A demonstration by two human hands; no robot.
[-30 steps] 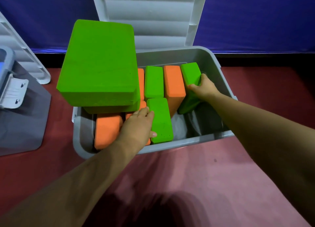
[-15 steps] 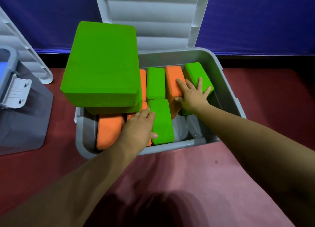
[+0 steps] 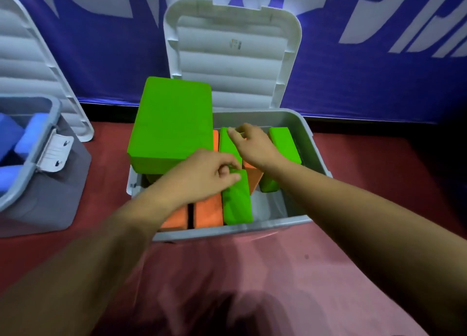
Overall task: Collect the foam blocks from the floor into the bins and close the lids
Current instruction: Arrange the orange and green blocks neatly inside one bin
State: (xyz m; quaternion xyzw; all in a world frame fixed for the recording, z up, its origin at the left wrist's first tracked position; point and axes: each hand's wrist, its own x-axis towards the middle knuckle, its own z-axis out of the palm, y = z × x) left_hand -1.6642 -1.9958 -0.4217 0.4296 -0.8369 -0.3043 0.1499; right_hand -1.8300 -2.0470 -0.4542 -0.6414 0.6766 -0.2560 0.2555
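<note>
A grey bin (image 3: 317, 146) stands on the red floor with its white lid (image 3: 232, 57) propped open against the wall. A large green foam block (image 3: 171, 123) sticks up over the bin's left side. Smaller green and orange blocks (image 3: 207, 213) lie packed inside. My left hand (image 3: 202, 176) has curled fingers pinching the far end of the front green block (image 3: 237, 201). My right hand (image 3: 252, 143) reaches across, and its fingers curl over the far end of the middle green block (image 3: 228, 147). Another green block (image 3: 284, 145) lies slanted at the right wall.
A second grey bin (image 3: 38, 184) with blue blocks (image 3: 15, 143) inside stands at the left, with its white lid (image 3: 38, 65) leaning open behind it. A blue banner wall closes off the back. Red floor (image 3: 252, 272) lies in front of the bins.
My right hand left the right-hand green and orange blocks and moved left onto the middle green block. My left hand slid to the front green block's far end, fingers curling.
</note>
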